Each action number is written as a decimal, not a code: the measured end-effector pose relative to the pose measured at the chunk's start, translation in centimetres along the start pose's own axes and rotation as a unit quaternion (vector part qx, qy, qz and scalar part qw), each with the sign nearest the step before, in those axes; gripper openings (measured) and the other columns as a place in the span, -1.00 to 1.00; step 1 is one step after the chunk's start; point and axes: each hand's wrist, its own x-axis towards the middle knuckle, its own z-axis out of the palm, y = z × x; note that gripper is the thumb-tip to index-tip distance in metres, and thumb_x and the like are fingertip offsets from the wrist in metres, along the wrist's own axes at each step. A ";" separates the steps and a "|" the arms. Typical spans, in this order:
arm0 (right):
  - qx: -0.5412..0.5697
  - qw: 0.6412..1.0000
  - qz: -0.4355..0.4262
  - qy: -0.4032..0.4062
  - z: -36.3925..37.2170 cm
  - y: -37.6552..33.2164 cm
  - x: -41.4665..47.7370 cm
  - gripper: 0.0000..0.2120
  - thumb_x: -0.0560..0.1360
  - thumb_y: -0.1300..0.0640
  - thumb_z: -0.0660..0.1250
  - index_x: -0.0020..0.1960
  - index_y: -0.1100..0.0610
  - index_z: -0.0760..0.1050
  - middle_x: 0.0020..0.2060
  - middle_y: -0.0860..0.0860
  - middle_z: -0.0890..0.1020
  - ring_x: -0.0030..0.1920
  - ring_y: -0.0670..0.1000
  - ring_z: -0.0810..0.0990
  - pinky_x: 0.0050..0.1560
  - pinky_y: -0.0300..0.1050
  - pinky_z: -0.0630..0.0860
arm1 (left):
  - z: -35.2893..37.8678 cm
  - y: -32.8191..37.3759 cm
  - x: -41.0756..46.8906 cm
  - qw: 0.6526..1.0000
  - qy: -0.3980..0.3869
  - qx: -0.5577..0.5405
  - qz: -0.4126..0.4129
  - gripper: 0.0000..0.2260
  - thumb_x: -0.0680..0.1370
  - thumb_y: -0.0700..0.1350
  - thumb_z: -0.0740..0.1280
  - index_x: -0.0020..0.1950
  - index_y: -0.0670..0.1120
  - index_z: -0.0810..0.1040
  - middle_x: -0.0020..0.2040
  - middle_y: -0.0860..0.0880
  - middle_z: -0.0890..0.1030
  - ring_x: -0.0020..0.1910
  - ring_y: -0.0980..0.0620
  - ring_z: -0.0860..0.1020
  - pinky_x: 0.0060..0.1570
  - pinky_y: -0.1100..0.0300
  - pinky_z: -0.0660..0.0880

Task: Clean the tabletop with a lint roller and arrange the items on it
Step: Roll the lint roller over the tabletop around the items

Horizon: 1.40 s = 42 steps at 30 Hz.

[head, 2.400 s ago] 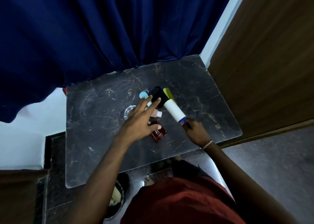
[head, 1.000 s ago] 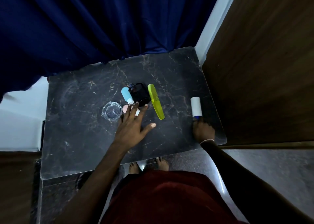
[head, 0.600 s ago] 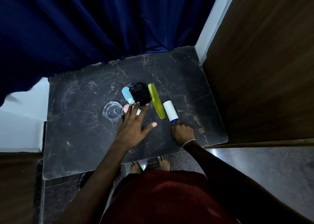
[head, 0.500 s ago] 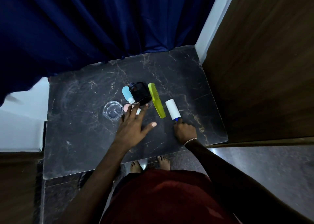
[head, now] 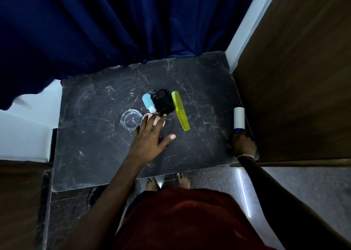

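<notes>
The roller (head: 239, 118) looks light and stiff, its sticky white drum best left untouched, so the right grip (head: 243, 145) is clenched on the blue handle (head: 239, 129), drum pointing far along the desk's (head: 95, 145) right edge, while the left grip (head: 150, 137) lies flat and released mid-desk.

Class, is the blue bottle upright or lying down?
Lying down: the blue bottle shows its whole length, white cap at one end.
</notes>
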 end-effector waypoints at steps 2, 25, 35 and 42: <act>0.011 1.000 0.016 0.003 -0.2 0.8 0.2 -0.59 0.67 -0.05 0.03 0.25 0.26 0.38 0.05 0.31 0.64 0.07 0.36 0.63 0.07 0.16 0.53 | 0.0 -0.2 -0.2 1.000 0.000 -0.001 -0.003 -0.24 0.55 0.47 0.02 0.66 0.14 0.01 0.69 0.00 0.04 0.68 -0.11 -0.04 0.55 -0.30 0.18; -0.037 0.990 -0.123 -0.054 2.2 -10.2 -4.6 -0.60 0.68 -0.02 0.03 0.30 0.26 0.37 0.09 0.25 0.66 0.10 0.29 0.65 0.10 0.09 0.55 | 0.0 -1.5 -1.7 1.000 -0.010 0.015 -0.018 -0.22 0.51 0.54 -0.11 0.64 0.20 0.00 0.68 -0.02 0.03 0.65 -0.20 0.05 0.52 -0.33 0.17; -0.076 0.983 -0.162 -0.045 2.5 -10.7 -4.9 -0.58 0.68 -0.02 0.02 0.41 0.22 0.30 0.10 0.22 0.66 0.11 0.30 0.65 0.11 0.13 0.56 | -0.2 -0.9 -1.3 1.000 -0.021 0.011 -0.018 -0.20 0.49 0.55 -0.13 0.65 0.19 0.02 0.68 -0.02 0.06 0.66 -0.20 0.04 0.53 -0.33 0.17; -0.046 0.993 -0.105 -0.028 2.3 -8.6 -3.5 -0.59 0.67 -0.04 0.04 0.29 0.26 0.37 0.07 0.26 0.66 0.09 0.31 0.65 0.09 0.11 0.55 | -0.5 -1.2 -1.1 0.999 -0.016 0.014 -0.024 -0.21 0.49 0.54 -0.11 0.64 0.18 0.04 0.67 -0.01 0.07 0.66 -0.16 0.04 0.52 -0.32 0.20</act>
